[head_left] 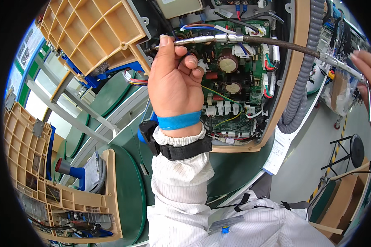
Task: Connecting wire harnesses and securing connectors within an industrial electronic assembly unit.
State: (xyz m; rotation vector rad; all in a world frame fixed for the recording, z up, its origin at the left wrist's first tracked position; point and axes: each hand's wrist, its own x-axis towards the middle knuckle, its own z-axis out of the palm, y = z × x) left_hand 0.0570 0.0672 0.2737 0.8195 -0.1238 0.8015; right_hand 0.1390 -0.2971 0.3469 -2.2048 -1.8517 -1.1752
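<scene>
A flexible-shaft socket driver [280, 43] stretches across the opened machine casing, with chrome ends and a dark brown flexible middle. My left hand [175, 82], palm toward me, pinches its left end between thumb and fingers, near the inner corner of the tan plastic frame. The tip beyond my thumb is partly hidden. At the far right my right hand [367, 70] is partly cut off by the picture edge, its fingers around the chrome crossbar handle [369, 99]. Below the shaft lies a green circuit board [231, 88] with capacitors, white connectors and coloured wires.
A grey corrugated hose [303, 82] runs down the casing's right side. Ribbed tan covers [95, 31] stand at upper left, and another opened casing [82, 201] rests on the green table [130, 193] at lower left. A black stool [355, 150] and cardboard box [340, 201] are at right.
</scene>
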